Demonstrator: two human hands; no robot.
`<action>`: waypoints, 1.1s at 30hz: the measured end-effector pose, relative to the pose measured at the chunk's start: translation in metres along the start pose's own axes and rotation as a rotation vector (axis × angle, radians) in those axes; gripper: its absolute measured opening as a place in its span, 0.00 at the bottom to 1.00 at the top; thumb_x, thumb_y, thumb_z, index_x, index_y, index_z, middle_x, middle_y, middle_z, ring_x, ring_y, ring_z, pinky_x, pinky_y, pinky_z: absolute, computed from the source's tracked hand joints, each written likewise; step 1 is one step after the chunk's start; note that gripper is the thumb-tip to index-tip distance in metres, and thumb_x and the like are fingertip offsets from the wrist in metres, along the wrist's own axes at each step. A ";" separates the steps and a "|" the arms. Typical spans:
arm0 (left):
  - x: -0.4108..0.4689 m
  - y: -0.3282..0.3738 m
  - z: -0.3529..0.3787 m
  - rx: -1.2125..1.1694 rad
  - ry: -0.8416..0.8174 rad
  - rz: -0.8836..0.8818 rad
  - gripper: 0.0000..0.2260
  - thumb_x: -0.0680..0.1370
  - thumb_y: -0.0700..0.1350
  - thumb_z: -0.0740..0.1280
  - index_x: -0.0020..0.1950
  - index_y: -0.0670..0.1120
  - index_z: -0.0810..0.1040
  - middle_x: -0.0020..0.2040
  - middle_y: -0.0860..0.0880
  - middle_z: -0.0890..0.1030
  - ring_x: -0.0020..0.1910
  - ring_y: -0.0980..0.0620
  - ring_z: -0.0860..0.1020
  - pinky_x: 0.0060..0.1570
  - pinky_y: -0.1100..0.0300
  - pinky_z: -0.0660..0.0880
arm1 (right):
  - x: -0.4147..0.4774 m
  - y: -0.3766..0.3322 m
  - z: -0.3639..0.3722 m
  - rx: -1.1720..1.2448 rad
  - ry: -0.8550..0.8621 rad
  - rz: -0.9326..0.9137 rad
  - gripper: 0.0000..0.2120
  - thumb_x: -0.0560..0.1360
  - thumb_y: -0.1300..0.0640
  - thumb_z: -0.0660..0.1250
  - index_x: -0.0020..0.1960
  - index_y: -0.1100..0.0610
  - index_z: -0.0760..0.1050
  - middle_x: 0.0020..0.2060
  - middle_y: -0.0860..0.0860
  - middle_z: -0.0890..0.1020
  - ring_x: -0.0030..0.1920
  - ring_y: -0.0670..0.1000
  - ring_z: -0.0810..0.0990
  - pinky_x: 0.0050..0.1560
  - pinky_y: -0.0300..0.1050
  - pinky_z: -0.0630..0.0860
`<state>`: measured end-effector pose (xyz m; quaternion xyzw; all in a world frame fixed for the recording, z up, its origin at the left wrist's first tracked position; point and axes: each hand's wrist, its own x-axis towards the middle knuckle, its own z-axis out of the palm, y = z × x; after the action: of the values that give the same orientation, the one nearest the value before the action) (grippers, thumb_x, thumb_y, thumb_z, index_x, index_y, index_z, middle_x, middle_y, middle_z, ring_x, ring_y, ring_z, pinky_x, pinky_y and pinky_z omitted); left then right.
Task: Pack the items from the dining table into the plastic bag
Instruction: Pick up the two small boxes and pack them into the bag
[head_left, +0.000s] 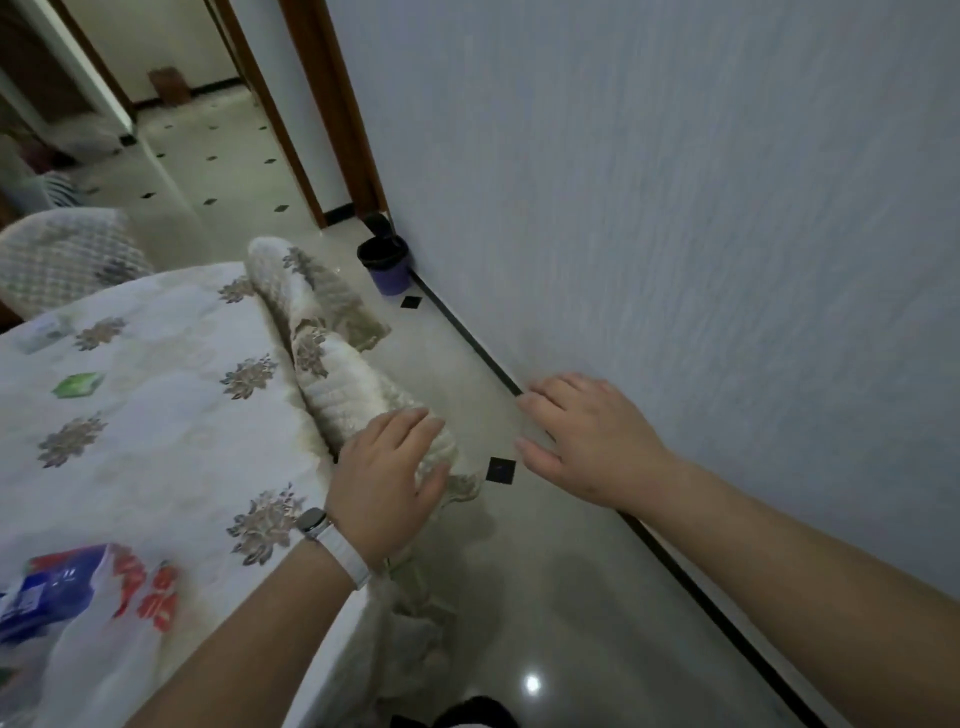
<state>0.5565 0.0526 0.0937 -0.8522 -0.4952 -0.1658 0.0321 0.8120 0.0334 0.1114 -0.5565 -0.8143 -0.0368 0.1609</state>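
Left hand (387, 467): lies palm down on the quilted chair cover (353, 395) just beside the tabletop edge; the fingers (410, 423) are laid out flat, gripping nothing; a watch (314, 522) on a white strap sits on the wrist.
Right hand (587, 441): held in the air above the floor (519, 571), near the wall (675, 208); fingers spread and relaxed, holding nothing.
Plastic bag (104, 649): white with red print, lying on the near left corner of the tabletop, well apart from both hands; a blue package (47, 587) shows inside it.
Tabletop (171, 452): covered with a pale floral cloth.
Green packet (78, 385): lies flat on the tabletop, farther back than the bag.
Purple bin (387, 265): stands on the floor against the wall, beyond the chair.
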 end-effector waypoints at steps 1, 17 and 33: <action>0.012 0.000 0.006 -0.007 -0.004 0.003 0.19 0.76 0.53 0.65 0.64 0.48 0.77 0.63 0.48 0.78 0.62 0.45 0.75 0.57 0.47 0.75 | 0.005 0.011 0.004 0.008 -0.003 0.006 0.23 0.75 0.42 0.58 0.60 0.57 0.77 0.59 0.54 0.80 0.57 0.57 0.77 0.54 0.54 0.76; 0.255 -0.093 0.111 -0.092 0.139 0.033 0.19 0.74 0.51 0.66 0.63 0.46 0.78 0.60 0.45 0.80 0.60 0.43 0.76 0.57 0.47 0.73 | 0.224 0.147 0.056 -0.156 -0.105 -0.011 0.26 0.77 0.41 0.57 0.66 0.56 0.75 0.63 0.54 0.78 0.62 0.57 0.76 0.61 0.53 0.72; 0.415 -0.226 0.136 0.025 0.123 -0.222 0.21 0.76 0.54 0.63 0.66 0.47 0.76 0.65 0.43 0.77 0.65 0.41 0.74 0.60 0.44 0.73 | 0.478 0.208 0.133 -0.065 -0.005 -0.283 0.25 0.77 0.42 0.58 0.67 0.57 0.75 0.64 0.56 0.78 0.64 0.58 0.74 0.62 0.55 0.70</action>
<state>0.5860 0.5432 0.0708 -0.7799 -0.5856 -0.2143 0.0546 0.8161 0.5718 0.1055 -0.4411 -0.8834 -0.0843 0.1339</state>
